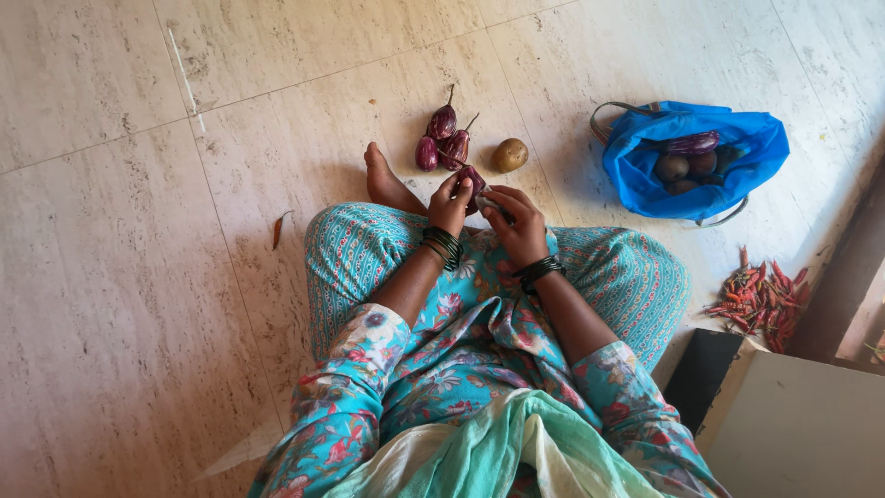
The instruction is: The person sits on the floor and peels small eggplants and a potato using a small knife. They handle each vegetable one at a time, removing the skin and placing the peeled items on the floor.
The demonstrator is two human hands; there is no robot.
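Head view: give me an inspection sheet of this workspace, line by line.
Surface: pale stone-tile floor; the person sits on it.
Job's things: one small purple eggplant held between both hands over the lap.
Clutter: three eggplants and a potato on the floor ahead; a blue bag holding more vegetables; a pile of red chillies; one stray chilli.
Grippers: left hand and right hand both closed on the eggplant; whether the right also holds a tool cannot be told.
Cables: nothing seen.
Surroundings: a dark and light box-like thing at lower right; a bare foot by the eggplants.
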